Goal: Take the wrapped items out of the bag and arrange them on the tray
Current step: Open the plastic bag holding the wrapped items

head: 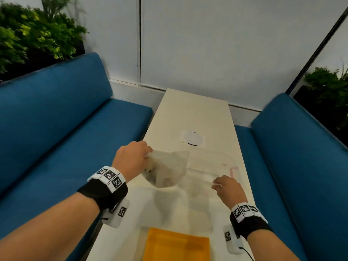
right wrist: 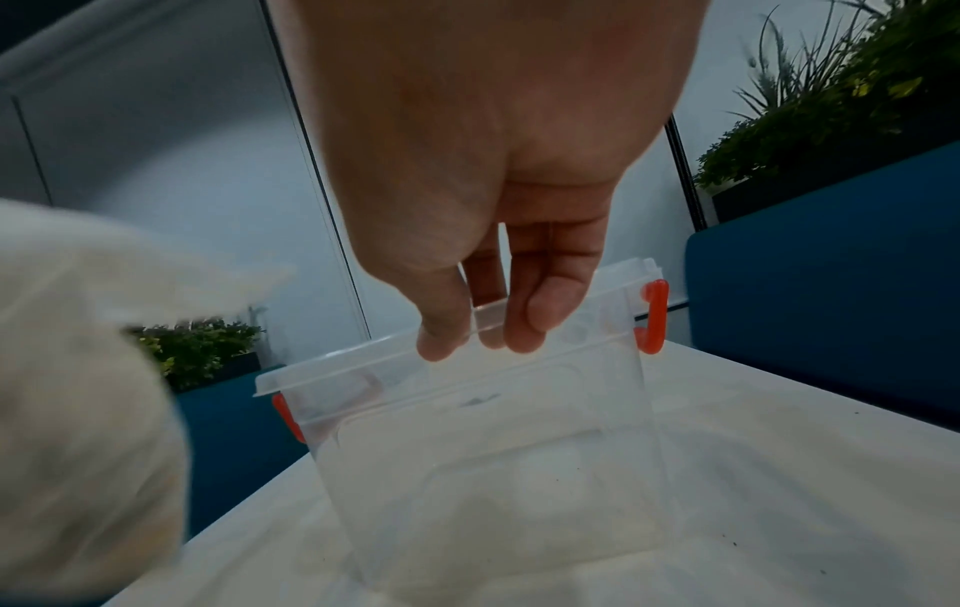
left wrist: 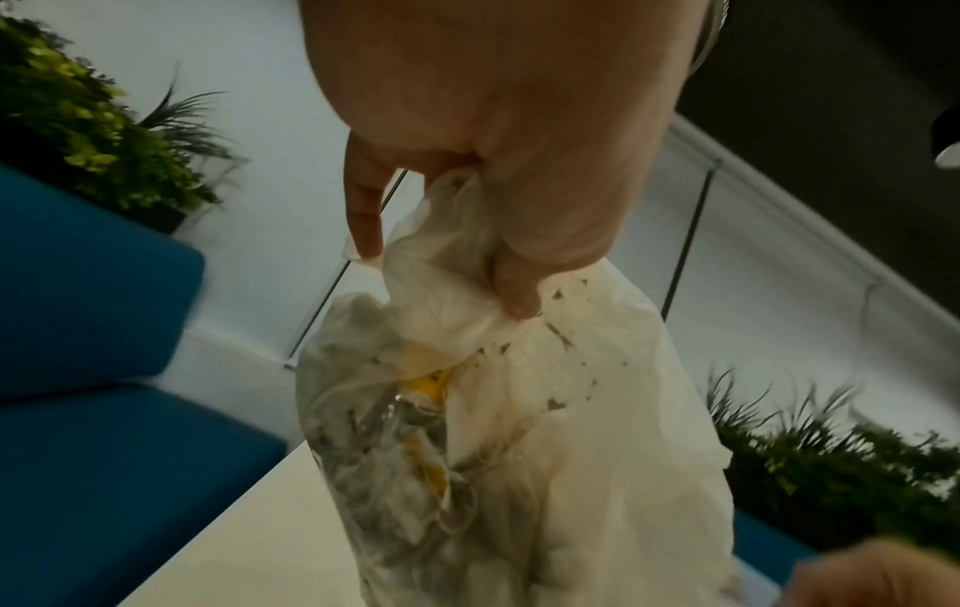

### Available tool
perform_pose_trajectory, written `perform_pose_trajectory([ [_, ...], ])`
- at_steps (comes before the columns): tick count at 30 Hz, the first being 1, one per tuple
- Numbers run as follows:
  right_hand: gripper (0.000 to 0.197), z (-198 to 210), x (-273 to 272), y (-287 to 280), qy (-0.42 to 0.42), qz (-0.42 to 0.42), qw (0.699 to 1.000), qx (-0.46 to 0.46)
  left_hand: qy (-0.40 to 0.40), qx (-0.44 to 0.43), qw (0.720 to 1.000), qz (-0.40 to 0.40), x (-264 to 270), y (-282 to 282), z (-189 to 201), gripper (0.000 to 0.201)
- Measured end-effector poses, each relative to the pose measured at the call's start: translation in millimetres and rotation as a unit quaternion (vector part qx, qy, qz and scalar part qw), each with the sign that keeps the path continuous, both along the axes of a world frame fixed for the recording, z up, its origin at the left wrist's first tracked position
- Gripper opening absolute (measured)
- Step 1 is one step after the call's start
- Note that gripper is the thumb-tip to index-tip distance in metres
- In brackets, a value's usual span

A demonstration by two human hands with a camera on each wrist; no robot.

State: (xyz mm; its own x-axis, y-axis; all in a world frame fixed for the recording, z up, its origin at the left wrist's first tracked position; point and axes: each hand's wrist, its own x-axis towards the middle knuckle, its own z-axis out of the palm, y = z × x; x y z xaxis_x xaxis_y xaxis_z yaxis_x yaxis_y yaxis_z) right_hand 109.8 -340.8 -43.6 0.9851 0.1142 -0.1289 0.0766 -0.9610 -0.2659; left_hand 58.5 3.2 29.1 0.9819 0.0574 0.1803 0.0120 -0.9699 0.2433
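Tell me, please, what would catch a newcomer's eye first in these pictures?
Probably the crumpled translucent bag, gripped at its neck by the left hand mid-table. Beside it, the right hand pinches the rim of a clear plastic container with red latches. An orange tray lies at the near edge.

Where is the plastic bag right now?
In the head view the plastic bag hangs from the left hand over the white table, just left of the clear container the right hand holds.

a long cream table (head: 190, 113) runs between two blue benches. on it stands a clear plastic box (right wrist: 499, 451) with red latches; beyond the box lies a white patch (head: 192, 138), nearer than the box an orange tray (head: 177, 245).
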Motion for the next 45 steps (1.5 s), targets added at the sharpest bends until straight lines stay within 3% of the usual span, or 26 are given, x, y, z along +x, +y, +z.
perform_pose_trajectory([
  [4,0.028,1.0,0.8,-0.6,-0.014,-0.021,1.000,0.013,0.065,0.010,0.998,0.007,-18.4,6.6,-51.8,0.038],
  [7,0.032,5.4,-13.8,13.7,-0.083,-0.050,0.991,0.089,0.028,-0.034,0.999,0.013,-30.0,7.8,-76.4,0.034],
  [8,0.031,6.9,-20.2,22.6,-0.071,-0.056,0.987,0.135,0.013,-0.054,0.998,0.016,-33.4,8.7,-82.5,0.033],
  [10,0.035,8.0,-30.3,44.1,0.030,-0.074,0.969,0.234,-0.002,-0.087,0.996,0.011,-41.2,10.5,-95.8,0.033],
  [14,0.042,7.2,-38.6,89.6,0.219,-0.156,0.884,0.383,0.014,-0.132,0.990,-0.037,-61.9,15.9,-124.6,0.038],
  [17,0.030,-6.4,-38.4,113.4,0.226,-0.157,0.859,0.432,0.060,-0.178,0.979,-0.078,-79.2,24.6,-134.9,0.040],
  [20,0.007,-10.5,-38.3,123.8,0.146,-0.125,0.873,0.447,0.036,-0.329,0.940,-0.086,-91.4,37.2,-129.5,0.051],
  [23,0.007,1.8,-41.9,126.2,0.109,-0.082,0.870,0.475,-0.040,-0.444,0.894,0.049,-85.8,54.4,-130.2,0.059],
  [26,0.012,13.1,-45.0,122.4,0.110,-0.058,0.846,0.519,0.043,-0.535,0.834,0.125,-72.0,64.9,-128.7,0.061],
  [27,0.016,16.3,-45.9,120.8,0.104,-0.050,0.846,0.521,0.055,-0.544,0.829,0.116,-68.3,66.2,-127.3,0.048],
  [30,0.024,26.7,-49.0,117.4,0.076,-0.042,0.857,0.509,0.034,-0.507,0.855,0.103,-61.2,70.1,-111.0,0.012],
  [34,0.013,45.2,-55.6,114.0,0.032,-0.049,0.859,0.509,-0.026,-0.518,0.851,0.085,-60.7,80.3,-79.2,0.008],
  [39,0.018,58.7,-56.1,108.8,-0.029,-0.036,0.897,0.440,-0.068,-0.546,0.833,0.062,-72.4,83.4,-49.6,0.011],
  [42,0.020,65.5,-61.0,111.7,-0.080,-0.003,0.921,0.381,-0.077,-0.565,0.819,0.057,-80.8,83.9,-42.6,0.013],
  [45,0.010,79.3,-70.6,130.5,-0.201,0.092,0.934,0.282,-0.084,-0.577,0.811,0.040,-89.2,84.9,-42.6,0.020],
])
